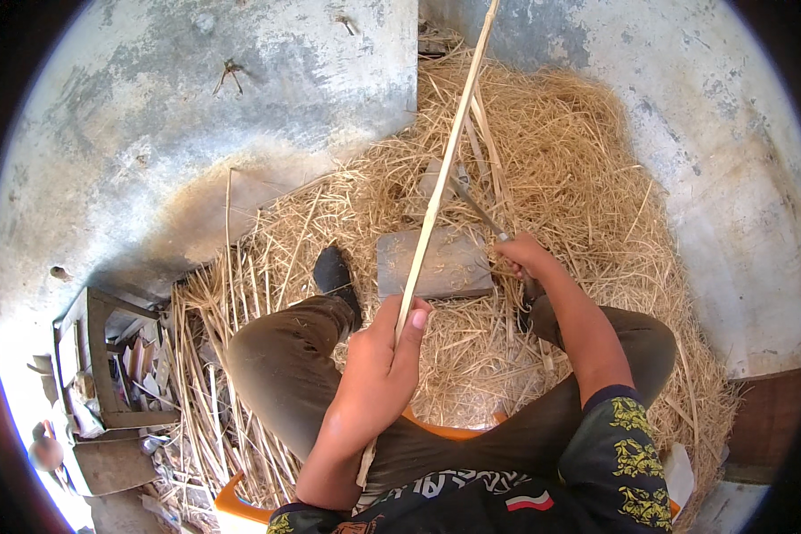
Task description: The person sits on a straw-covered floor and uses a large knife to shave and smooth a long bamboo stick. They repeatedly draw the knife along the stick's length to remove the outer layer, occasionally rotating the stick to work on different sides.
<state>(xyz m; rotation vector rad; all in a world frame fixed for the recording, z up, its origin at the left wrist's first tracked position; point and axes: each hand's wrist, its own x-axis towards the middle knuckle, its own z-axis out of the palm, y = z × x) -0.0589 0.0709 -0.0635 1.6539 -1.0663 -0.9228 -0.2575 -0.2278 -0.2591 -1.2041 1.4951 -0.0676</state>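
Observation:
My left hand [384,360] is closed around a long pale stick [443,191], which looks like split bamboo or cane. The stick slants up past the top edge of the view, and its lower end shows by my left forearm. In my right hand [527,258] is the handle of a knife [479,208]. Its narrow blade points up and left toward the stick; whether the two touch I cannot tell. Below the blade, a flat wooden block [436,263] lies on the ground between my feet, with shavings scattered on it.
Straw-like shavings [570,133] are heaped against the walls. Long strips [206,400] lie to my left, beside a wooden box frame [107,356] holding scraps. My legs flank the block, and part of an orange seat [445,431] shows beneath me.

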